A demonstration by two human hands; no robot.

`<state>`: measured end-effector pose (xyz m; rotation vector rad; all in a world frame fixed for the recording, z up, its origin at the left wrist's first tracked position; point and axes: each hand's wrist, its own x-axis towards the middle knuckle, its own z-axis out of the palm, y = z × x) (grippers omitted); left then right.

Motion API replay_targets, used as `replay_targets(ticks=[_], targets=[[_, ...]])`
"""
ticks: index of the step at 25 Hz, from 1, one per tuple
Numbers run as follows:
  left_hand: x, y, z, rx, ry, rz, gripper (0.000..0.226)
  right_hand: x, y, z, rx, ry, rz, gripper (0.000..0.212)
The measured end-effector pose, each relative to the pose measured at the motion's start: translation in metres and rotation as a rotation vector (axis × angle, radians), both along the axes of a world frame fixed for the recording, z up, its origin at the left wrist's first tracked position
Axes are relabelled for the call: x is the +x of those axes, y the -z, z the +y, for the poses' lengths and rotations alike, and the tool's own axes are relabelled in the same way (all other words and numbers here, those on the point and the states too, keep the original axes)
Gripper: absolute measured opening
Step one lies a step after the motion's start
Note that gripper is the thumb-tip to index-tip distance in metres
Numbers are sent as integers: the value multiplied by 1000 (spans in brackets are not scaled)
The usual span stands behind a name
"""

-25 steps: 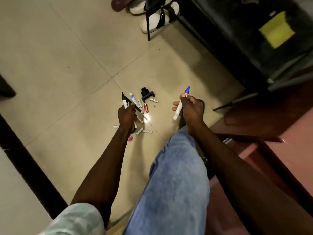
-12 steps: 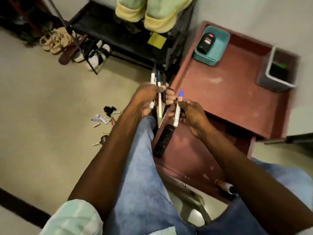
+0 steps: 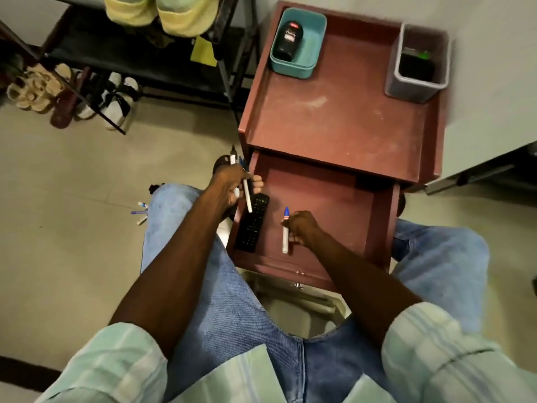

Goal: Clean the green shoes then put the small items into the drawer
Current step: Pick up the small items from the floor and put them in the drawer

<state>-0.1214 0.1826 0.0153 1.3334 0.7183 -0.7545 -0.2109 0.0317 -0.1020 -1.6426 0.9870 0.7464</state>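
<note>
— Over the open drawer (image 3: pixel 334 199), what were the hands doing?

— The right hand (image 3: pixel 302 226) was inside it, fingers curled tight around a white marker with a blue cap (image 3: pixel 286 231), cap pointing away from the person. The left hand (image 3: pixel 232 181) was at the drawer's left edge, clenched on a bundle of pens and markers (image 3: pixel 247 193) that stuck out above and below the fist.

— Anything under the left hand?

— A black remote control (image 3: pixel 252 225) lay along the drawer's left side, just below that fist and left of the right hand's marker; one white pen from the bundle crossed over its top end.

— And the rest of the small items?

— A few loose items (image 3: pixel 141 212) were on the tiled floor (image 3: pixel 72 184), well to the left of the left forearm, partly hidden by the knee.

— The green shoes?

— The green shoes (image 3: pixel 162 13) sat on the black rack (image 3: pixel 139 62), far beyond the left hand, soles toward the camera.

— Beyond the right hand?

— On the cabinet top (image 3: pixel 334 120), a teal tray (image 3: pixel 308 53) with a black bottle (image 3: pixel 288 39), and a grey bin (image 3: pixel 412 85).
</note>
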Motion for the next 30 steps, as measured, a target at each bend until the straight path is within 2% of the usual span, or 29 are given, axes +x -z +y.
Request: replay_targets(ticks=[2,6,12,17,18,21,26,30], targets=[[3,7,7,24,-19,10,26,-2,8,12,-101,-101,-6,19],[6,14,20,6,-63,4,26,-10,25,41,-199,-171,-2,28],[9,18,23,-7,-101,-38,20,-11,38,67,-178,-230,40,20],[8,20,22,-33,-69,-22,18,-11,38,60,-85,-147,59,7],[6,19,22,-55,-47,-7,17,-10,34,56,-70,-147,46,10],[0,16,19,-104,29,32,10,2,1,38,-46,-138,-74,15],[-17,11,5,-175,173,52,12,26,-71,11,79,85,-361,20],[-30,8,-6,-43,334,-51,13,25,-111,-2,-19,173,-583,14]])
